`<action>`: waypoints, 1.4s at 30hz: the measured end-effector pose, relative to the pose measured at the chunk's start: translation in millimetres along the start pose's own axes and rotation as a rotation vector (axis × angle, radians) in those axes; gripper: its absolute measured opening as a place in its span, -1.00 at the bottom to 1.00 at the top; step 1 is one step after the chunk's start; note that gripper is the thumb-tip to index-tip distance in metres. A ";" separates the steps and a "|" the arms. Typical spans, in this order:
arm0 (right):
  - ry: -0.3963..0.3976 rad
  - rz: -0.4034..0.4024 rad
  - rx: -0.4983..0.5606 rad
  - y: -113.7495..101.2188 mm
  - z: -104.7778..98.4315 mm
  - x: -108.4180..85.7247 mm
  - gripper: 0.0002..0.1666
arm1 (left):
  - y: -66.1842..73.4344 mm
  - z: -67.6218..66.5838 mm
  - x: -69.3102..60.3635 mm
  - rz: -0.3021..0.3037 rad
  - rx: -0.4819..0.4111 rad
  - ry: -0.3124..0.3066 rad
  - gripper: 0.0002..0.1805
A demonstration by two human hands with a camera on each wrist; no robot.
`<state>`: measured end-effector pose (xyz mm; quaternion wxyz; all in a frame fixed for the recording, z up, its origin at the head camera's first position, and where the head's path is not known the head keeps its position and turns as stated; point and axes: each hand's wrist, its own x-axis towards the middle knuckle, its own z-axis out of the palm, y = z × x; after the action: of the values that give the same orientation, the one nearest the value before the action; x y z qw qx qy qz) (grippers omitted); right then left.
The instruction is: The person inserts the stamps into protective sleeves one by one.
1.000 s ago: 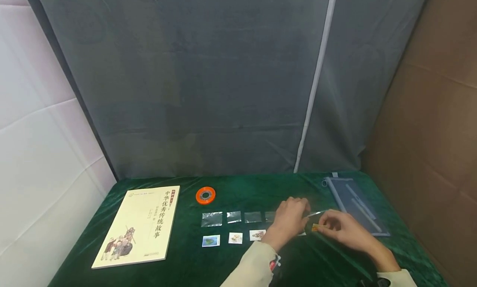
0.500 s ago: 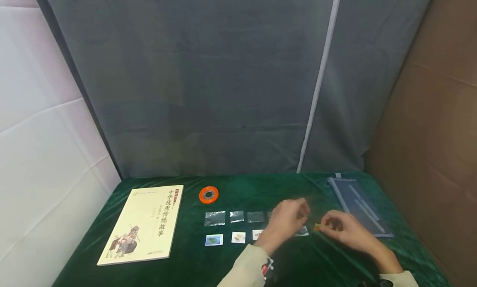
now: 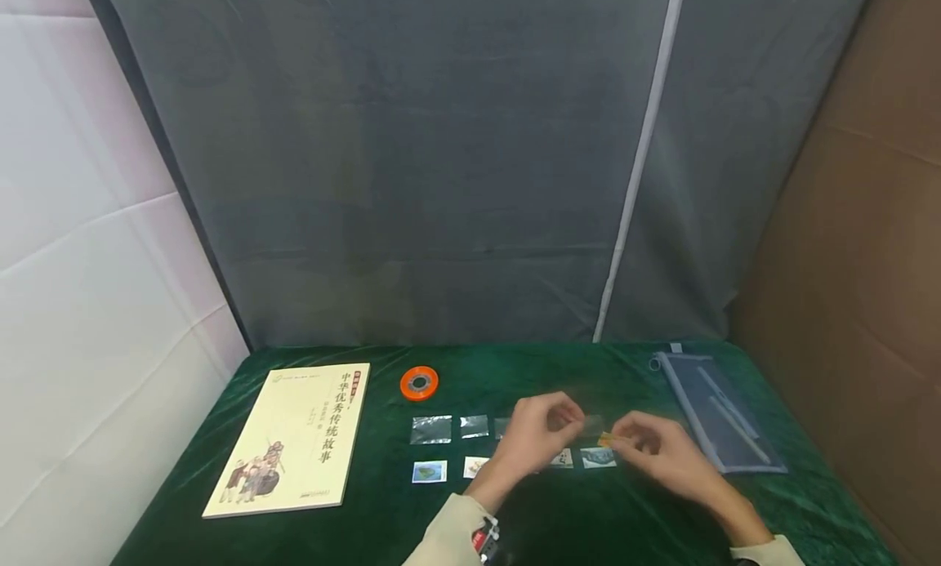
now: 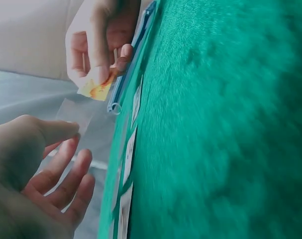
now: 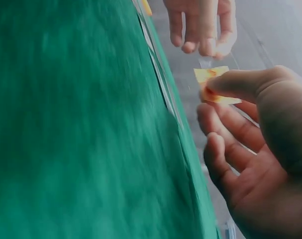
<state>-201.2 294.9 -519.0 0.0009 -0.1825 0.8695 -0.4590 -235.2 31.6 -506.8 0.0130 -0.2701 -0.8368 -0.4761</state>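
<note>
My left hand pinches a small clear plastic sleeve between thumb and forefinger, raised above the table. Facing it, my right hand holds a yellow-orange stamp by thumb and fingertips, close to the sleeve's edge. Whether sleeve and stamp touch I cannot tell. Below the hands lies a row of small stamps, among them a blue-green one at the left and a greyish one at the right. Behind that row lie more clear sleeves, some hidden by my left hand.
An orange ring-shaped disc lies behind the sleeves. To the left is a cream book. A bluish zip pouch with slim tools in it lies at the right. Dark green cloth covers the table; fabric walls enclose it.
My left hand has lifted the clear sleeve and shifted left and nearer. The right hand has moved slightly left with the yellow stamp. The head view has turned a little left.
</note>
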 end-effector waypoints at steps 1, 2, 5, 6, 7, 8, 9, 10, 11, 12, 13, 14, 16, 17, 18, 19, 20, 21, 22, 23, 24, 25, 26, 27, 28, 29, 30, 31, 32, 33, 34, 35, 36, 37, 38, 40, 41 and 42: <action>0.007 -0.001 0.007 -2.7 3.4 2.2 -0.90 | -1.3 -3.4 -3.2 -0.006 -0.018 0.003 -0.93; 0.013 -0.007 0.016 -4.9 7.0 4.4 -0.91 | -3.1 -6.5 -6.2 -0.010 -0.034 0.006 -0.92; 0.027 0.000 0.059 -14.1 17.2 10.7 -0.91 | -8.8 -15.7 -14.9 -0.042 -0.071 0.018 -0.91; 0.034 0.001 0.072 -16.9 20.9 12.7 -0.92 | -11.1 -18.9 -18.1 -0.049 -0.083 0.025 -0.91; 0.039 0.000 0.082 -19.6 24.5 14.5 -0.92 | -13.1 -22.0 -21.4 -0.060 -0.095 0.033 -0.91; 0.045 -0.004 0.089 -22.0 28.2 16.1 -0.92 | -15.3 -24.8 -24.5 -0.070 -0.105 0.043 -0.91; 0.053 -0.005 0.095 -24.3 32.0 17.7 -0.92 | -17.3 -27.5 -27.6 -0.082 -0.115 0.055 -0.92; 0.061 -0.003 0.106 -26.5 36.1 19.1 -0.91 | -19.2 -30.3 -30.7 -0.097 -0.127 0.067 -0.92; 0.066 -0.002 0.118 -28.4 40.4 20.4 -0.91 | -20.9 -33.0 -33.8 -0.112 -0.140 0.078 -0.92; 0.069 0.001 0.130 -30.4 44.8 21.4 -0.90 | -22.1 -35.7 -36.8 -0.127 -0.158 0.090 -0.92; 0.070 0.001 0.143 -32.2 49.3 22.2 -0.90 | -23.4 -38.2 -39.6 -0.142 -0.175 0.101 -0.91; 0.071 0.004 0.158 -33.8 54.0 23.1 -0.89 | -24.1 -40.7 -42.3 -0.156 -0.194 0.110 -0.90; 0.067 0.018 0.195 -37.3 63.7 24.1 -0.87 | -25.4 -45.4 -47.8 -0.180 -0.224 0.125 -0.88; 0.059 0.026 0.215 -39.1 68.3 24.4 -0.86 | -25.8 -47.4 -50.3 -0.186 -0.239 0.130 -0.87; 0.050 0.035 0.234 -40.9 72.8 24.4 -0.85 | -26.1 -49.2 -52.8 -0.193 -0.251 0.133 -0.86; 0.042 0.043 0.253 -42.4 77.2 24.4 -0.84 | -26.3 -51.0 -55.4 -0.203 -0.256 0.135 -0.85; 0.033 0.053 0.274 -44.1 81.0 23.7 -0.83 | -26.2 -52.4 -57.7 -0.210 -0.263 0.134 -0.84; 0.024 0.063 0.296 -45.6 84.4 23.0 -0.81 | -26.4 -53.4 -59.9 -0.219 -0.265 0.135 -0.83; 0.014 0.065 0.318 -46.9 87.1 22.1 -0.79 | -26.4 -54.2 -62.0 -0.227 -0.270 0.133 -0.82; 0.010 0.074 0.337 -48.2 89.5 21.0 -0.78 | -26.3 -54.6 -63.9 -0.234 -0.275 0.132 -0.81; 0.008 0.075 0.356 -48.9 91.4 19.8 -0.77 | -26.2 -54.8 -65.7 -0.240 -0.280 0.131 -0.81; 0.009 0.072 0.375 -49.3 92.9 18.7 -0.76 | -26.0 -54.8 -67.3 -0.245 -0.286 0.130 -0.80; 0.016 0.070 0.391 -49.5 94.3 17.5 -0.77 | -25.9 -54.7 -68.7 -0.245 -0.295 0.130 -0.79; 0.029 0.064 0.410 -49.3 95.4 16.3 -0.78 | -25.8 -54.6 -69.9 -0.245 -0.306 0.125 -0.78; 0.049 0.053 0.429 -48.8 96.4 15.2 -0.79 | -25.7 -54.3 -70.8 -0.242 -0.318 0.118 -0.77; 0.075 0.050 0.449 -47.9 97.3 14.1 -0.82 | -25.6 -54.1 -71.5 -0.237 -0.327 0.110 -0.77; 0.102 0.039 0.468 -46.9 98.0 13.0 -0.84 | -25.6 -53.7 -72.2 -0.235 -0.340 0.100 -0.77; 0.128 0.026 0.484 -45.8 98.6 11.9 -0.85 | -25.7 -53.3 -72.9 -0.233 -0.352 0.091 -0.77; 0.152 0.015 0.497 -44.8 99.0 10.7 -0.87 | -25.8 -52.9 -73.7 -0.235 -0.368 0.081 -0.76; 0.170 0.003 0.510 -44.0 99.3 9.7 -0.87 | -26.1 -52.4 -74.7 -0.238 -0.390 0.072 -0.76; 0.185 -0.003 0.518 -43.6 99.6 9.0 -0.87 | -26.5 -51.9 -75.7 -0.242 -0.415 0.068 -0.75; 0.194 -0.007 0.526 -43.3 99.8 8.4 -0.87 | -27.0 -51.5 -76.8 -0.247 -0.441 0.066 -0.74; 0.201 -0.012 0.530 -43.4 99.9 8.1 -0.87 | -27.6 -51.1 -77.9 -0.253 -0.471 0.067 -0.74; 0.206 -0.013 0.535 -43.7 100.0 8.1 -0.87 | -28.2 -50.7 -78.8 -0.257 -0.498 0.072 -0.73; 0.212 -0.012 0.540 -43.9 100.1 8.3 -0.86 | -28.9 -50.4 -79.5 -0.263 -0.522 0.079 -0.73; 0.226 -0.012 0.547 -44.2 100.2 9.2 -0.87 | -30.1 -49.7 -80.2 -0.267 -0.560 0.098 -0.72; 0.231 -0.015 0.546 -44.0 100.3 9.6 -0.87 | -30.5 -49.5 -80.4 -0.270 -0.570 0.107 -0.72; 0.236 -0.018 0.545 -43.9 100.3 10.0 -0.87 | -30.6 -49.3 -80.5 -0.271 -0.580 0.116 -0.71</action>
<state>-179.7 189.2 -540.3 -0.0551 -0.1284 0.7067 -0.6936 -192.4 -55.6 -526.4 -0.0804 -0.1211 -0.6926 -0.7065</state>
